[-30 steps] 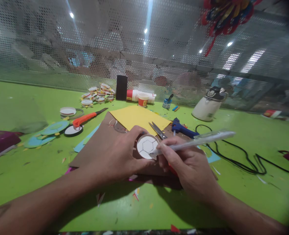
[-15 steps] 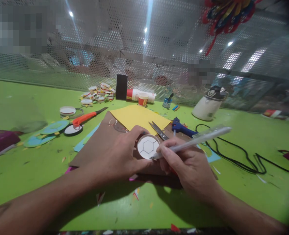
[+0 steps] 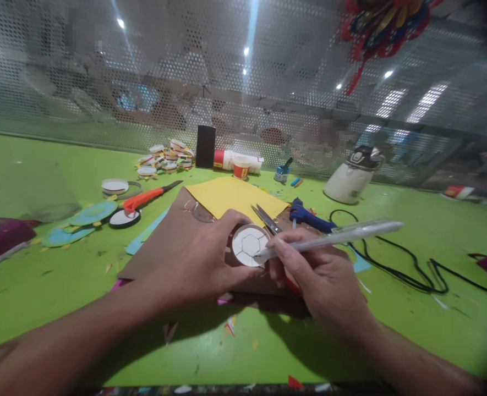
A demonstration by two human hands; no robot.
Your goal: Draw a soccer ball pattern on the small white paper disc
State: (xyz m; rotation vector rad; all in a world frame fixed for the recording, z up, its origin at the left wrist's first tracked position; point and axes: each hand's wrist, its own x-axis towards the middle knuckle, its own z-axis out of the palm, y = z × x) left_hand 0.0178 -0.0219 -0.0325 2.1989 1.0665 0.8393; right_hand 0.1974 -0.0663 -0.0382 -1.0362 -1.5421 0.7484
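Well, my left hand [image 3: 202, 257] grips the round white disc [image 3: 248, 241] with dark hexagon lines, ahead at twelve o'clock; my right hand [image 3: 319, 269] pinches the slim translucent pen [image 3: 338, 237], tip near the disc's five o'clock. I'd brace it firmly, stroking lightly.

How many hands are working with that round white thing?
2. The left hand holds the round white piece by its edge; the right hand, beside it, holds a pen, tip at the piece. Some fingers are hidden.
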